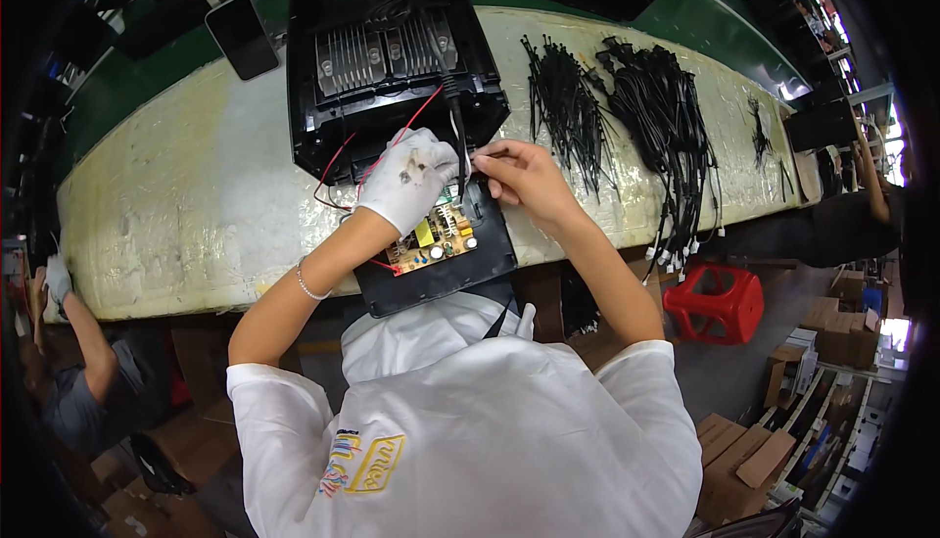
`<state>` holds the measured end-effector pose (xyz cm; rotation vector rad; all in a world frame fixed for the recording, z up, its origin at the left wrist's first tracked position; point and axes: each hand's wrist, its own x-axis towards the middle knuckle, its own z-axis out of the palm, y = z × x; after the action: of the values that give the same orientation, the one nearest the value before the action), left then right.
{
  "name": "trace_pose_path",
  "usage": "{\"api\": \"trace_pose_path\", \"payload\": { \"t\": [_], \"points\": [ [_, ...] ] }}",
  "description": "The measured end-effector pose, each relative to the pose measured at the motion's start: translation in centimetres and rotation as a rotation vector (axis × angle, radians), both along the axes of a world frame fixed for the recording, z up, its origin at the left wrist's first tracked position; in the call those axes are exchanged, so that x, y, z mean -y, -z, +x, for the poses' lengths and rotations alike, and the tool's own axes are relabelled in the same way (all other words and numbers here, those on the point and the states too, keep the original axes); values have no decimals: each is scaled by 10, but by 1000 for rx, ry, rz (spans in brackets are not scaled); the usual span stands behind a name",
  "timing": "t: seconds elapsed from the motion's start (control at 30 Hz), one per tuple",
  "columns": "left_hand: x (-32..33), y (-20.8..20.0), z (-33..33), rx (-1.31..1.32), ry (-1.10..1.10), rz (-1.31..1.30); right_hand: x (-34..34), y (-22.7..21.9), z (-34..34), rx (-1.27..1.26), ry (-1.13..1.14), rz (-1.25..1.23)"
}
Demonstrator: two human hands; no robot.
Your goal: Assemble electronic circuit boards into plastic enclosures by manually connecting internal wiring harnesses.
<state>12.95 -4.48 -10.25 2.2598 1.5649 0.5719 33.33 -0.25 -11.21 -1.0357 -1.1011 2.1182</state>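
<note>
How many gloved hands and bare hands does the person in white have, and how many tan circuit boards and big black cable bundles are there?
Gloved left hand: 1
Bare right hand: 1
Tan circuit board: 1
Big black cable bundles: 2
Total: 5

The shirt (509,430) is white, printed — the left hand (411,179) wears a smudged white glove (406,186).

Red stool (746,305) — brown cardboard boxes (732,469), lower right.
</note>
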Motion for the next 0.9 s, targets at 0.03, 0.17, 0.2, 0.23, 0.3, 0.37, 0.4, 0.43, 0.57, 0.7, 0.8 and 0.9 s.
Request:
{"api": "trace_pose_path", "payload": {
  "t": [0.03, 0.17, 0.2, 0.23, 0.3, 0.37, 0.4, 0.43, 0.57, 0.7, 0.8, 0.9],
  "points": [
    [0, -3, -2, -33, -2, -31, 4, -3, 0, 223, 18, 452],
    [10, -5, -7, 111, -65, 180, 14, -21, 0, 609, 9, 1631],
    [9, -4, -8, 113, -67, 181, 15, -22, -3, 628, 6, 1975],
    [7, -2, -10, 140, -72, 191, 11, -24, -6, 530, -54, 2150],
    [5, 0, -15, 167, -75, 202, 7, -21, -12, 516, -80, 2204],
    [7, -4, -24, -56, 96, 333, -1, -19, -16, 514, -69, 2205],
    [10, -9, -24, -55, 100, 334, -3, -17, -17, 519, -67, 2204],
    [15, -15, -25, 79, 97, 284, -3, -15, -18, 536, -69, 2157],
    [12, -19, -8, 404, 11, 230, 6, -10, -23, 550, 50, 2012],
    [-2, -10, 4, 557, 87, 246, 19, 7, -22, 557, 262, 1737],
    [-5, -13, 3, 368, 143, 280, 23, 7, -18, 516, 327, 1578],
    [-3, -15, -3, 222, 213, 367, 21, 5, -14, 467, 370, 1450]
  ]
}}
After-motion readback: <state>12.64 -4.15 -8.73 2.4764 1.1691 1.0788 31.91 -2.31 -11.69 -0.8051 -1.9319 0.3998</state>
